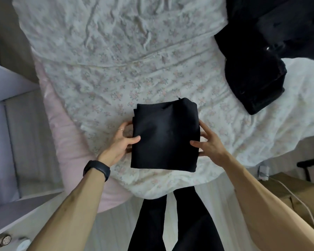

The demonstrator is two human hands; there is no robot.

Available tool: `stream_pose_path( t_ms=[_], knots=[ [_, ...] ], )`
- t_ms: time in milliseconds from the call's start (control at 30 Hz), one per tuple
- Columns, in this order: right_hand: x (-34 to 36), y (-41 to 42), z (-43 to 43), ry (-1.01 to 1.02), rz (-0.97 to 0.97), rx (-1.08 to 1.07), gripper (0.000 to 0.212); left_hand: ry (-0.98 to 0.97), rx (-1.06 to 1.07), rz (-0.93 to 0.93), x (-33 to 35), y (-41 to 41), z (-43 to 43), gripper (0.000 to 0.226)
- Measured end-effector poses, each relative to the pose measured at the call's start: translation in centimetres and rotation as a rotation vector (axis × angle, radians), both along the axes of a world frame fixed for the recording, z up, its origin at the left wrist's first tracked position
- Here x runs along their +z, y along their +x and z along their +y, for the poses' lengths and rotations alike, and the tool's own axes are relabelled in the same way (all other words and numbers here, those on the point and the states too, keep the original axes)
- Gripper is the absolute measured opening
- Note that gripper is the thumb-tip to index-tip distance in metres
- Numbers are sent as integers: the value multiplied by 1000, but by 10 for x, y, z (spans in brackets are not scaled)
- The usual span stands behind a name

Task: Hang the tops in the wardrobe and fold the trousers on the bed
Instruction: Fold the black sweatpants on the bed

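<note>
Bed w/ white floral-print sheet (116,69) fills most of the view, sheet creased, pink layer (62,133) showing along its left edge. Heap of black clothes (257,69) sprawls at the bed's right edge, well apart from the hands. Black trousers folded into a flat rectangle (165,134) lie nr the bed's near edge, approx. mid-width, btwn both hands. Left hand (120,142) pinches the fold's left edge: thumb on top, fingers at the side & under. Right hand (210,144) pinches the right edge likewise, thumb on top, fingers spread along the side. Black wristband (96,170) on left wrist; thin ring (120,129) on a left finger.
</note>
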State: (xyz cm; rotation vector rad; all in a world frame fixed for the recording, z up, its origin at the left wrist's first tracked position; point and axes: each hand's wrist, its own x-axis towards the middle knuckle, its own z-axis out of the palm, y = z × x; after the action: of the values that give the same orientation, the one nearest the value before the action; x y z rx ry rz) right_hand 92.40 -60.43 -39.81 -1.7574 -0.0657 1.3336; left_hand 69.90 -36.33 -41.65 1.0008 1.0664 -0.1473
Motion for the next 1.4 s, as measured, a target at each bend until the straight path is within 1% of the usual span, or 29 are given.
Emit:
stream_pose_path(
  t_ms=[67,167,300,400,433,500,567,667,800,933,1067,1167,1267,1400],
  knots=[
    [30,1,-1,9,-33,16,82,16,-36,-31,31,-1,1,64],
    [76,7,3,65,-90,29,83,87,-64,-87,83,-3,10,67],
    [158,7,31,197,-193,92,84,243,-36,-163,183,-16,21,69],
    [223,3,55,352,-261,154,85,394,85,-224,258,-35,21,68],
    [254,-1,67,427,-308,192,85,484,140,-247,292,-49,17,67],
    [276,0,87,483,-398,223,86,574,198,-282,320,-55,21,68],
    [314,-22,94,589,-479,290,87,670,313,-316,357,-81,4,69],
    [358,-54,100,688,-660,353,89,797,462,-313,401,-121,-28,70],
    [402,-101,102,796,-752,413,90,946,589,-298,453,-172,-69,64],
    [436,-144,110,896,-751,486,88,1062,670,-255,500,-221,-94,65],
    [474,-203,132,1068,-755,575,90,1201,780,-179,541,-279,-113,64],
    [497,-248,152,1157,-776,629,92,1276,881,-103,560,-320,-119,64],
    [509,-285,177,1227,-782,677,92,1343,952,-65,574,-348,-117,67],
    [512,-331,213,1265,-763,720,95,1369,1025,-16,577,-383,-100,71]
  ],
)
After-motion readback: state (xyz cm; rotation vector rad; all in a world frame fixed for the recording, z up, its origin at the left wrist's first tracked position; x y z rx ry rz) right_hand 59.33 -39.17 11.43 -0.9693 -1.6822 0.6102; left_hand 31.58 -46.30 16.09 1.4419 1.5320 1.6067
